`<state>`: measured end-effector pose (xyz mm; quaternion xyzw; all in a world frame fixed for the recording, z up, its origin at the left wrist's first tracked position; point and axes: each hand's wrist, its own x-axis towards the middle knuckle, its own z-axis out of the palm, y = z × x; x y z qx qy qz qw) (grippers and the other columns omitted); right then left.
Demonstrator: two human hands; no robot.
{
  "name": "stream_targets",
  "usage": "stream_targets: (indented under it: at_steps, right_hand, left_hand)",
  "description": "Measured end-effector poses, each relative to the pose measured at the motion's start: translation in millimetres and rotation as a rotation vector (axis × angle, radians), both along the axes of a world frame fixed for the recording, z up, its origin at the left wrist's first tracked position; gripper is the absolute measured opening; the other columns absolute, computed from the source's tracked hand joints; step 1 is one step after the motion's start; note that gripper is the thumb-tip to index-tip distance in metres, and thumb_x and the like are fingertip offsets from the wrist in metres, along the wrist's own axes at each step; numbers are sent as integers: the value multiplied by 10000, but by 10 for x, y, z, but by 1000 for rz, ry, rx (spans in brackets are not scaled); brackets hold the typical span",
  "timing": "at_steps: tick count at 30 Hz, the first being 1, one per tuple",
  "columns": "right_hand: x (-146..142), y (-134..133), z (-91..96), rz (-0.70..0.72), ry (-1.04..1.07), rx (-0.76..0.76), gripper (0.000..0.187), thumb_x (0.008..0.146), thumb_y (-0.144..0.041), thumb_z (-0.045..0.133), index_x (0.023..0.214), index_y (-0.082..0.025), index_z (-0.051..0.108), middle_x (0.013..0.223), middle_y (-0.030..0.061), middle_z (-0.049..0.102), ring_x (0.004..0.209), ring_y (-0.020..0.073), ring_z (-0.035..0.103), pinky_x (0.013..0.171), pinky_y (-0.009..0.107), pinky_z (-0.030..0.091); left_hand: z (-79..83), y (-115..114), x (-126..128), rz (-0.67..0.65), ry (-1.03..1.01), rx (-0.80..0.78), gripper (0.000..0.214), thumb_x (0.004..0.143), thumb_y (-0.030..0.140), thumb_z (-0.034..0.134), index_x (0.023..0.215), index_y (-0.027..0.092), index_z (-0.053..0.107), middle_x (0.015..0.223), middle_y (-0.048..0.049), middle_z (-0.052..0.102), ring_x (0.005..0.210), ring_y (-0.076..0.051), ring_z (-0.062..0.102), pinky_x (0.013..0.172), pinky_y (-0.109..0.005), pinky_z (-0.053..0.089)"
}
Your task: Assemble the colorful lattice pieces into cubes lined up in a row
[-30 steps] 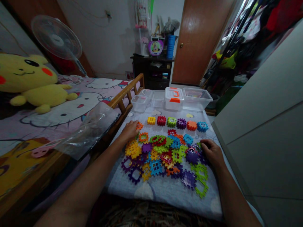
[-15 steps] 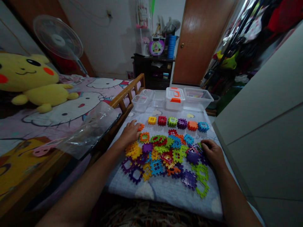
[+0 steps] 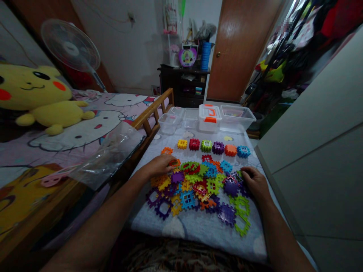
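Many flat, notched plastic building pieces lie in a loose pile on the blue cloth. My left hand point(image 3: 161, 165) is at the pile's left side, its fingers closed on an orange window-frame building piece point(image 3: 176, 163). Another orange piece point(image 3: 167, 150) lies just beyond that hand. A solid purple piece point(image 3: 177, 176) and yellow pieces point(image 3: 163, 183) are close by. At the right edge, my right hand point(image 3: 255, 182) rests with fingers curled beside a dark purple piece point(image 3: 231, 189). Its fingertips are partly hidden, so what they hold does not show.
A row of assembled cubes, among them a yellow point(image 3: 182, 144) and a blue one point(image 3: 243, 151), stands behind the pile. Clear plastic boxes point(image 3: 237, 120) and a lidded box point(image 3: 209, 117) line the far edge. A wooden bed rail point(image 3: 150, 109) borders the left; a white cabinet point(image 3: 317, 151) the right.
My left hand has moved nearer and slightly right, from the far orange piece to the orange frame piece. The far piece now lies uncovered. My right hand stays in place.
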<state>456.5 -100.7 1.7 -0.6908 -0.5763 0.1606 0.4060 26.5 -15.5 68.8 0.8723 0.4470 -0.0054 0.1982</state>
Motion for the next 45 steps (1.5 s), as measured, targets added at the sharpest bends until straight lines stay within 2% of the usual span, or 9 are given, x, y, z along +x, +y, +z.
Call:
stream_targets:
  at_steps: [5, 7, 11, 17, 22, 26, 34, 39, 45]
  right_hand:
    - [11, -1, -21, 4, 8, 10, 295, 764, -475, 589, 848, -221, 712, 912, 66, 715, 865, 248, 645, 866, 389, 488]
    - [6, -3, -14, 0, 8, 4, 300, 759, -474, 590, 852, -217, 713, 907, 68, 713, 860, 249, 644, 864, 392, 490]
    - [-11, -5, 11, -2, 13, 4, 303, 757, -474, 584, 849, -218, 716, 907, 69, 711, 857, 248, 645, 864, 393, 491]
    - [-11, -9, 9, 1, 23, 8, 299, 757, -476, 587, 843, -218, 711, 912, 70, 707, 871, 247, 647, 870, 391, 492]
    - [-2, -7, -3, 6, 24, 9, 293, 766, -476, 590, 849, -221, 710, 922, 68, 708, 868, 244, 647, 866, 390, 495]
    - [-7, -5, 3, 6, 14, 11, 295, 764, -477, 582, 841, -222, 709, 918, 69, 710, 875, 247, 650, 861, 391, 498]
    - [-16, -1, 8, 1, 33, 22, 290, 754, -480, 592, 824, -224, 709, 902, 63, 714, 852, 239, 648, 851, 381, 502]
    - [-26, -11, 17, 4, 24, 17, 281, 767, -468, 583, 835, -225, 709, 902, 60, 714, 841, 237, 644, 841, 380, 502]
    - [-11, -11, 6, 3, 12, 15, 292, 765, -478, 587, 838, -224, 711, 905, 64, 717, 852, 242, 648, 849, 384, 499]
  left_hand:
    - [-46, 63, 39, 124, -93, 115, 310, 984, 297, 382, 1032, 174, 662, 1096, -116, 697, 1021, -237, 641, 932, -344, 490]
    - [-63, 110, 92, 177, -136, 147, 318, 981, 294, 380, 1075, 176, 660, 1114, -112, 697, 1037, -237, 642, 953, -349, 485]
    - [-101, 205, 231, 227, -147, 86, 344, 959, 245, 412, 1231, 201, 616, 1114, -71, 721, 1028, -222, 668, 932, -320, 491]
    - [-155, 242, 342, 204, 23, 127, 351, 950, 222, 448, 1261, 201, 612, 1229, -97, 671, 1113, -227, 643, 966, -314, 478]
    - [-115, 227, 324, 127, 153, 225, 355, 903, 355, 572, 1203, 178, 638, 1261, -145, 617, 1143, -284, 599, 999, -389, 456]
    - [-81, 271, 337, 15, 198, 199, 335, 851, 404, 635, 1092, 172, 658, 1195, -136, 650, 1101, -289, 601, 990, -397, 450]
    - [-94, 399, 399, 18, 216, 143, 258, 734, 366, 695, 921, 189, 689, 1066, -109, 681, 1017, -291, 615, 909, -372, 474]
    - [-84, 463, 277, 44, 74, 162, 400, 701, 351, 712, 1060, 177, 680, 1104, -106, 662, 1064, -294, 605, 978, -381, 457]
    - [100, 628, -103, 75, 58, 206, 443, 724, 287, 678, 1152, 176, 647, 1188, -109, 639, 1141, -289, 576, 1043, -381, 418]
